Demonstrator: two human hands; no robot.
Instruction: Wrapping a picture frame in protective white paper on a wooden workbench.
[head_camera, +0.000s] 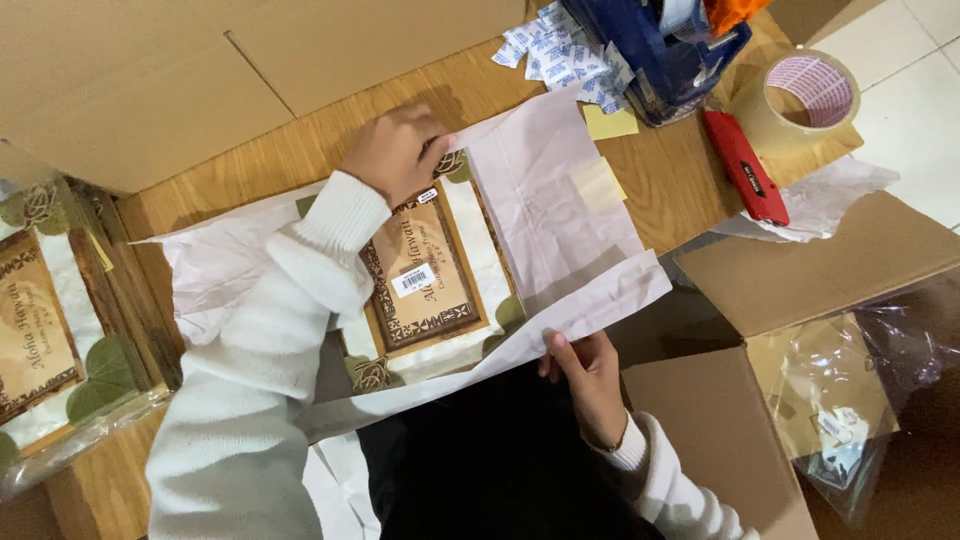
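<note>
One picture frame (425, 285), brown-bordered with leaf decorations at its corners and a barcode sticker on its centre panel, is laid on a sheet of pale pink wrapping paper (545, 195) spread over a wooden table (300, 150). The far corner of the frame is pressed by the left hand (395, 150), whose fingers are curled together over that corner; the white-sleeved arm is stretched diagonally across the frame from the lower left. The near edge of the paper is pinched between thumb and fingers by the right hand (588, 375), held low by the table's edge with the wrist bent inward. A second, similar frame (45, 335) in clear plastic is seen at the left edge of the table. Flat cardboard (150, 80) is leaned along the far side. A red box cutter (745, 167), a roll of tan packing tape (805, 95), a blue tape dispenser (660, 50) and a pile of small white sachets (560, 50) are gathered at the far right corner. An open cardboard box (800, 280) with clear plastic inside is set on the floor to the right, beside pale tiles.
</note>
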